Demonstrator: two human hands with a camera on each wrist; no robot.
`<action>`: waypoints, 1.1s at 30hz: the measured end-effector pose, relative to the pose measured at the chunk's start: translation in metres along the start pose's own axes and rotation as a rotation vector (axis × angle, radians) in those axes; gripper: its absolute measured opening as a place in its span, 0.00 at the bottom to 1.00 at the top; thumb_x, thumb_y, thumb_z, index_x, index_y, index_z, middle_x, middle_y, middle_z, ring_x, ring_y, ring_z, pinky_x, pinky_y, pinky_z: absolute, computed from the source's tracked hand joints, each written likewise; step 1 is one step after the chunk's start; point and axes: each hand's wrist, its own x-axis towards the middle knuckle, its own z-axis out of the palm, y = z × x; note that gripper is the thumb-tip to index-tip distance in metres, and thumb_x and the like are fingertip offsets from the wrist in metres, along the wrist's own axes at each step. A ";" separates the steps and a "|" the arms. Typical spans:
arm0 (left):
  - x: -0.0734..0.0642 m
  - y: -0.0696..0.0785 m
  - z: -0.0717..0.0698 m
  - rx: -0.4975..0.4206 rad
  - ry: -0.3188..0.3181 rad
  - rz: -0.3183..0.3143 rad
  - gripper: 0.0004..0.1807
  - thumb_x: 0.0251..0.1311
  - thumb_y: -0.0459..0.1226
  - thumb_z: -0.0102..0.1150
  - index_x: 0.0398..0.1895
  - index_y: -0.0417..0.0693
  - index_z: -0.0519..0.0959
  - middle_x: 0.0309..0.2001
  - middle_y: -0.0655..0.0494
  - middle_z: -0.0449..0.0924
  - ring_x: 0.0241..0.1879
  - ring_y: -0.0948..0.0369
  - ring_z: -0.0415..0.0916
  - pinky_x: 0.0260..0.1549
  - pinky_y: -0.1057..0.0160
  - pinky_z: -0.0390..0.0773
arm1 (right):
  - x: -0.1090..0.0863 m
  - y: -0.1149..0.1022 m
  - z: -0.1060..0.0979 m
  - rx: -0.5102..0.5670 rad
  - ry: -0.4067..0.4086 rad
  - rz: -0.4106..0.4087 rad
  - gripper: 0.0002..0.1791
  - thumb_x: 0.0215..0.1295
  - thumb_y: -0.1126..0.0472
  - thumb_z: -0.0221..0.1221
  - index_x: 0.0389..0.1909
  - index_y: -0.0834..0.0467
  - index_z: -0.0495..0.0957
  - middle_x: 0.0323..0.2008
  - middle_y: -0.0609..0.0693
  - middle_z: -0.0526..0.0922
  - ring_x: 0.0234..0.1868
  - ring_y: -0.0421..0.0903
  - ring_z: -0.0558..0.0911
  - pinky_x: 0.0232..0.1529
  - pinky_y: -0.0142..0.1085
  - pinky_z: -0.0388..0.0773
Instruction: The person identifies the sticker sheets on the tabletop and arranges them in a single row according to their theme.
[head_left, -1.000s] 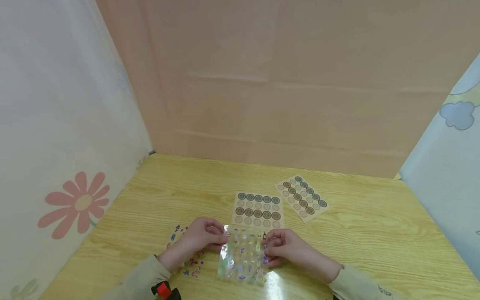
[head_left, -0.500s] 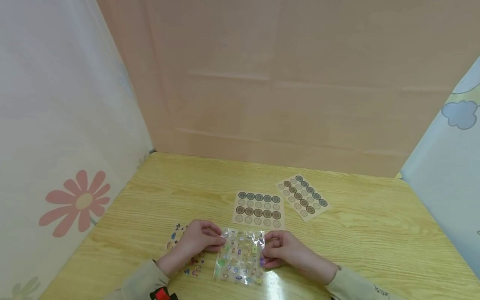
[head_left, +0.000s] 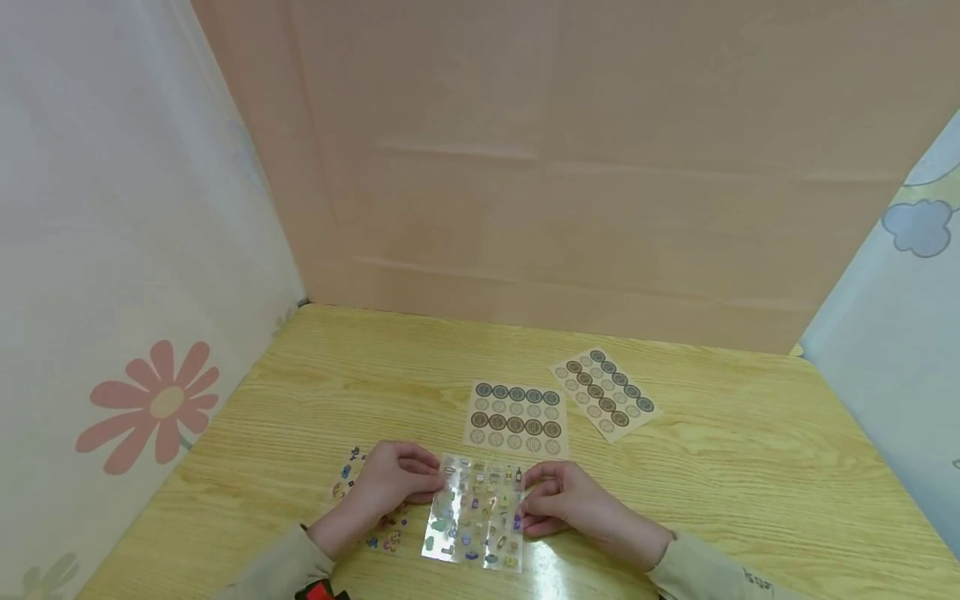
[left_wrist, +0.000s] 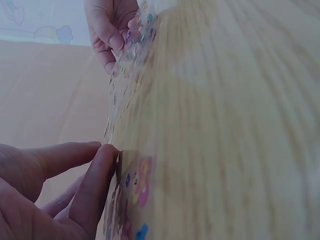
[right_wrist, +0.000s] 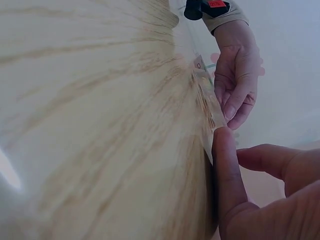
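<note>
A clear sheet of small colourful stickers (head_left: 474,510) spans the gap between my two hands, close over the table, with bright glare streaks across it. My left hand (head_left: 390,479) pinches its left edge between thumb and fingers. At the opposite edge, my right hand (head_left: 566,504) pinches it the same way. The left wrist view catches the sheet almost edge-on, running from the near left fingers (left_wrist: 100,165) up to the right hand (left_wrist: 107,30). Partly hidden under my left hand and forearm lies a second clear sticker sheet (head_left: 392,542).
Just beyond the held sheet lies a beige sheet of round printed stickers (head_left: 516,417). Another similar beige sheet (head_left: 606,395) lies angled to its right. The wood-grain table (head_left: 750,450) meets a tan backdrop (head_left: 555,183) behind and patterned cloth walls (head_left: 172,275) at both sides.
Both hands have shifted slightly left and toward me with the sheet. The sheet has pulled away from the beige sheet it overlapped, and its glare has changed.
</note>
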 end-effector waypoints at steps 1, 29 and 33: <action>-0.001 0.000 0.000 0.006 0.002 0.002 0.15 0.47 0.26 0.70 0.39 0.30 0.79 0.30 0.46 0.83 0.30 0.52 0.83 0.32 0.58 0.85 | 0.000 0.000 0.000 -0.001 -0.001 0.001 0.18 0.58 0.75 0.59 0.48 0.75 0.68 0.32 0.64 0.83 0.30 0.52 0.85 0.36 0.44 0.84; -0.003 0.000 -0.002 0.025 0.029 -0.013 0.14 0.47 0.24 0.70 0.38 0.30 0.79 0.29 0.46 0.82 0.27 0.53 0.83 0.30 0.57 0.85 | -0.002 -0.001 -0.003 -0.027 -0.001 0.022 0.14 0.61 0.72 0.56 0.46 0.75 0.74 0.34 0.65 0.83 0.33 0.52 0.85 0.38 0.42 0.84; -0.003 0.001 -0.002 0.043 0.024 -0.022 0.14 0.47 0.25 0.70 0.37 0.31 0.79 0.29 0.47 0.81 0.27 0.54 0.82 0.30 0.58 0.85 | -0.001 -0.002 -0.003 -0.033 0.007 0.026 0.13 0.62 0.71 0.56 0.46 0.75 0.74 0.34 0.65 0.83 0.33 0.52 0.85 0.38 0.42 0.84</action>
